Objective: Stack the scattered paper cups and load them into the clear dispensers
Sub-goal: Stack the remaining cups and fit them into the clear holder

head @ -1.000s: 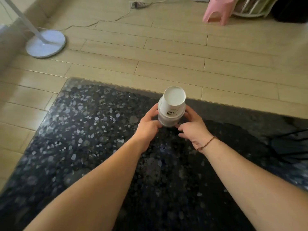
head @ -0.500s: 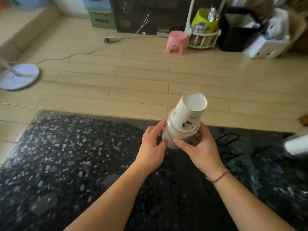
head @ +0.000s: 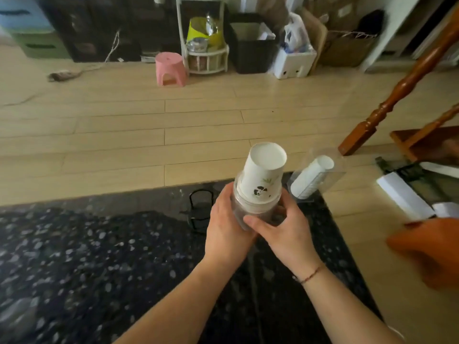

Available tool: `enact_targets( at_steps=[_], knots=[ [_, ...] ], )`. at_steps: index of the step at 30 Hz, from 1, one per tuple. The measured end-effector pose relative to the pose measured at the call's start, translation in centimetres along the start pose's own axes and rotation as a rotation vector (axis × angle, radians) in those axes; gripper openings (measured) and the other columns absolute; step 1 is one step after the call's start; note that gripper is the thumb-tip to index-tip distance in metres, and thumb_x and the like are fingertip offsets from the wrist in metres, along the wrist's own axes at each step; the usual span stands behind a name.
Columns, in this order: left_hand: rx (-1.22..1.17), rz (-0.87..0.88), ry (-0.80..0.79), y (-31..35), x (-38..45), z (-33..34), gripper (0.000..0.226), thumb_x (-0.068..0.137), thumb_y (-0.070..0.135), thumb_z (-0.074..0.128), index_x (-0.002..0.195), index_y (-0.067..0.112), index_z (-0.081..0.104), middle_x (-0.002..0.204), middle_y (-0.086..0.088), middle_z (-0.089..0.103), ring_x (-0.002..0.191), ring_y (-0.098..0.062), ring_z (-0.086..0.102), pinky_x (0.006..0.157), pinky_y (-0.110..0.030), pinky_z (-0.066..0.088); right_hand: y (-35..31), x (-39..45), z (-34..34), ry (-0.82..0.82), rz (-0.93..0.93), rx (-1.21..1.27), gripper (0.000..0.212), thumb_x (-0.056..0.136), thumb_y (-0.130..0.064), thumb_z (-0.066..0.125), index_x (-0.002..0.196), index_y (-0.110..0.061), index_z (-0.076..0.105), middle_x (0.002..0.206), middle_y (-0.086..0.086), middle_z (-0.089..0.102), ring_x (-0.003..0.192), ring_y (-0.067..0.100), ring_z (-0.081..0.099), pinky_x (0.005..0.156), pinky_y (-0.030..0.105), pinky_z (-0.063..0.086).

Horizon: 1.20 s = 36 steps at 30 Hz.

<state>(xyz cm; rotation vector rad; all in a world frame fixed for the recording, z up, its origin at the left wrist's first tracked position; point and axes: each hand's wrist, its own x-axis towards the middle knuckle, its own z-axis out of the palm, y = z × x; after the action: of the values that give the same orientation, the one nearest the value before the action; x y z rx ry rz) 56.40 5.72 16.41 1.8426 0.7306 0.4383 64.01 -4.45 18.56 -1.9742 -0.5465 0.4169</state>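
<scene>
both hands are wrapped round a clear plastic dispenser (head: 250, 214) dead centre over the speckled black stone table (head: 74, 269). left hand (head: 227, 228) grips its 9 o'clock side, right hand (head: 280, 232) curls round the 3 o'clock side with the thumb across the front. a stack of upside-down white paper cups (head: 262, 177), smooth and tapered with a little panda print, pokes out the top. at 2 o'clock a second dispenser (head: 314, 180) with cups inside sits tilted at the table's edge. pink plastic stool (head: 170, 69) at 11 o'clock on the wood floor.
</scene>
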Motion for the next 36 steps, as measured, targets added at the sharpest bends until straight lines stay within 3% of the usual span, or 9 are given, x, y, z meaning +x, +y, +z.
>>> enact_targets(
  at_steps=[5,8,11,15,19,25,29,32,36],
  knots=[
    [0.033,-0.056,-0.017,0.7,2.2,6.5,0.080,0.067,0.050,0.082,0.134,0.039,0.040,0.127,0.016,0.059,0.115,-0.008,0.059,0.095,-0.037,0.055,6.1,2.7,-5.5,-0.138,0.126,0.064,0.086,0.069,-0.054,0.076,0.143,-0.040,0.035,0.140,-0.021,0.048,0.127,-0.001,0.046,0.107,0.034,0.042],
    [0.015,-0.131,-0.015,-0.3,4.3,9.7,0.086,0.064,0.037,0.089,0.135,0.034,0.040,0.123,0.017,0.056,0.113,-0.011,0.057,0.093,-0.029,0.049,9.6,4.3,-8.5,0.058,0.217,0.087,0.077,0.077,-0.048,0.072,0.144,-0.031,0.036,0.143,-0.010,0.048,0.125,0.010,0.051,0.106,0.041,0.045],
    [-0.007,-0.181,0.013,-2.0,7.1,12.6,0.090,0.067,0.028,0.089,0.141,0.029,0.038,0.124,0.016,0.053,0.113,-0.004,0.049,0.094,-0.025,0.040,13.2,7.3,-10.9,0.250,0.311,-0.017,0.089,0.079,-0.036,0.076,0.149,-0.022,0.024,0.147,0.002,0.042,0.130,0.021,0.046,0.106,0.039,0.042],
    [0.028,-0.187,-0.013,-4.7,10.1,16.3,0.089,0.069,0.026,0.089,0.141,0.027,0.038,0.131,0.010,0.055,0.115,-0.009,0.051,0.097,-0.028,0.041,17.6,11.8,-11.8,0.227,0.362,-0.095,0.123,0.066,-0.042,0.085,0.153,-0.027,-0.001,0.159,0.007,0.020,0.143,0.026,0.028,0.113,0.041,0.029],
    [0.063,-0.149,-0.049,-6.7,12.4,19.5,0.087,0.067,0.025,0.089,0.139,0.029,0.040,0.131,0.009,0.056,0.121,-0.013,0.053,0.101,-0.032,0.043,20.3,15.1,-11.7,0.296,0.296,-0.073,0.137,0.060,-0.043,0.088,0.151,-0.029,-0.013,0.161,0.009,0.010,0.147,0.026,0.020,0.115,0.036,0.021],
    [0.100,-0.139,-0.050,-8.4,15.1,21.7,0.084,0.066,0.023,0.088,0.136,0.029,0.042,0.120,0.015,0.054,0.120,-0.015,0.054,0.098,-0.032,0.044,21.7,17.1,-10.6,0.336,0.223,-0.113,0.131,0.060,-0.050,0.086,0.150,-0.027,-0.007,0.155,0.013,0.030,0.138,0.025,0.039,0.107,0.031,0.035],
    [0.134,-0.144,-0.057,-8.9,15.9,22.2,0.088,0.066,0.023,0.088,0.140,0.027,0.039,0.131,0.007,0.058,0.123,-0.019,0.054,0.103,-0.039,0.045,22.1,17.5,-11.1,0.321,0.196,-0.173,0.112,0.062,-0.050,0.083,0.144,-0.020,0.012,0.141,0.009,0.045,0.115,0.021,0.055,0.089,0.025,0.043],
    [0.133,-0.136,-0.060,-9.0,16.1,22.6,0.090,0.066,0.025,0.088,0.140,0.028,0.038,0.134,0.006,0.057,0.125,-0.019,0.053,0.104,-0.039,0.045,22.2,17.6,-11.6,0.296,0.175,-0.178,0.101,0.065,-0.046,0.083,0.139,-0.020,0.018,0.131,0.001,0.049,0.100,0.012,0.052,0.084,0.021,0.039],
    [0.123,-0.140,-0.079,-9.0,15.8,23.5,0.090,0.065,0.032,0.087,0.139,0.032,0.036,0.133,0.008,0.056,0.125,-0.018,0.053,0.100,-0.037,0.045,22.3,17.6,-11.8,0.280,0.191,-0.158,0.101,0.064,-0.047,0.084,0.138,-0.023,0.019,0.130,-0.004,0.048,0.102,0.007,0.046,0.085,0.020,0.036]
  ],
)
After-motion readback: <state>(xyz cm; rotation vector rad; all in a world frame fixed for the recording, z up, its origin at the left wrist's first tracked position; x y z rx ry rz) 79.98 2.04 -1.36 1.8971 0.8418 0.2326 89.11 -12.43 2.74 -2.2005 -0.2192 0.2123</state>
